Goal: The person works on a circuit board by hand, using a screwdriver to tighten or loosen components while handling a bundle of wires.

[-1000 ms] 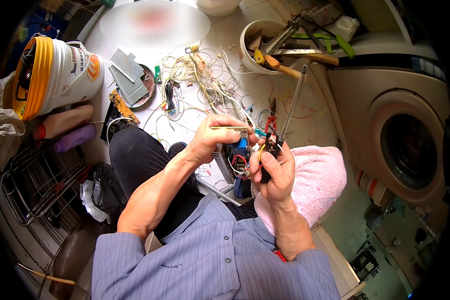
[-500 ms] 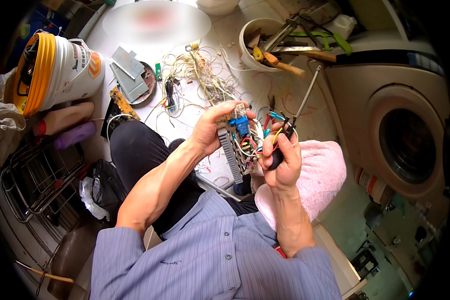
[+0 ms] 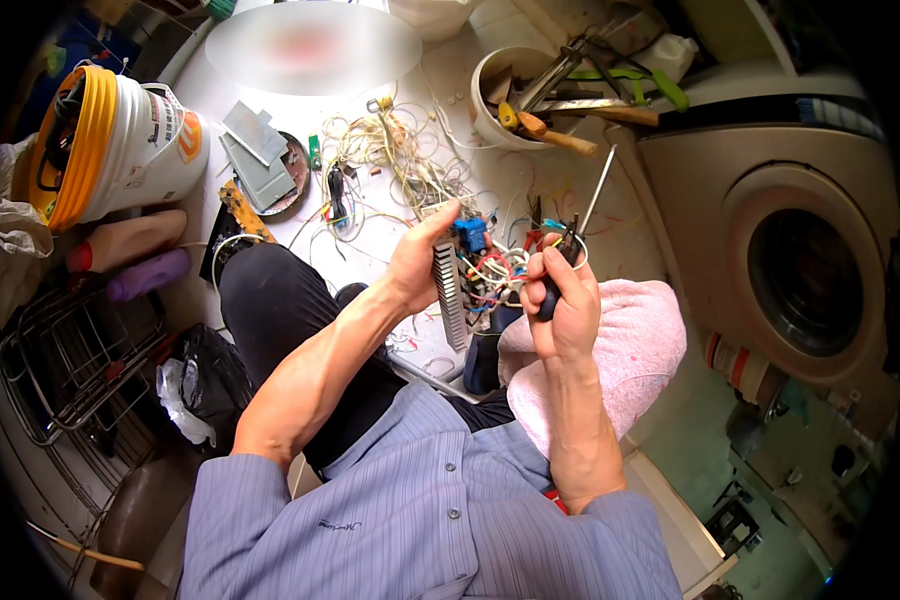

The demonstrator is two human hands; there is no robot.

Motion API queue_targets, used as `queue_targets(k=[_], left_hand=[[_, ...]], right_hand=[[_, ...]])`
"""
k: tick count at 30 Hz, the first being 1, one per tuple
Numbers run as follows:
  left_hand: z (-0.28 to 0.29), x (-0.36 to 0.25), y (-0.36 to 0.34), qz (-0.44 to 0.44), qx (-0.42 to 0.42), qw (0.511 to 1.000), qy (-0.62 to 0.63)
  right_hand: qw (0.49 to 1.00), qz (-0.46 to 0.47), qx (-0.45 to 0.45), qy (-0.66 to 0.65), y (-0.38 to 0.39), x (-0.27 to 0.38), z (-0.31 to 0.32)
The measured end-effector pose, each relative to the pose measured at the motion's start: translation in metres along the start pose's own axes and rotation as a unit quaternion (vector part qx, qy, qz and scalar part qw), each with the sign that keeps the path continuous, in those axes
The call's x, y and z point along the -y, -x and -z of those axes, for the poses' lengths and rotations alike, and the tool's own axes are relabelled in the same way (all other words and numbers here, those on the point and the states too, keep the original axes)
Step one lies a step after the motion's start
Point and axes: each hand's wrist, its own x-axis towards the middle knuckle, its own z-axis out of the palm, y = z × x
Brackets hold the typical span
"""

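Observation:
My left hand (image 3: 417, 264) is closed on the edge of a circuit board (image 3: 478, 290), its thumb pointing up. Along the board's side runs a ridged grey heat sink (image 3: 450, 305). A blue component (image 3: 471, 236) sits near the top, among red, white and blue wires (image 3: 498, 268). Wrapped in my right hand (image 3: 570, 310) is a screwdriver (image 3: 599, 192) with a dark handle, its long metal shaft aimed up and to the right, away from the board. Several wires loop close to those fingers; whether they are pinched there I cannot tell.
A tangle of pale cables (image 3: 395, 145) lies on the floor ahead. Behind it to the right stands a white bucket (image 3: 490, 115) of tools. Grey metal plates (image 3: 260, 150) rest at the left, near a white-and-yellow bucket (image 3: 150, 140). A pink towel (image 3: 630, 350) covers my right knee.
The board has turned, so its heat sink stands more upright and faces me more. My left fingers have shifted on its edge. The screwdriver has moved slightly left, still in my right hand.

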Motion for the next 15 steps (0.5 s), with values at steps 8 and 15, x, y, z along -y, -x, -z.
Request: queue_targets(k=[8,15], left_hand=[[0.008,-0.007,0.008,-0.008,-0.049,0.998,-0.039],[0.017,-0.034,0.013,-0.109,-0.102,0.988,-0.049]], right_hand=[[0.995,-0.011,-0.011,0.095,-0.012,-0.008,0.013],[0.943,0.039,-0.037,0.327,-0.019,-0.013,0.033]])
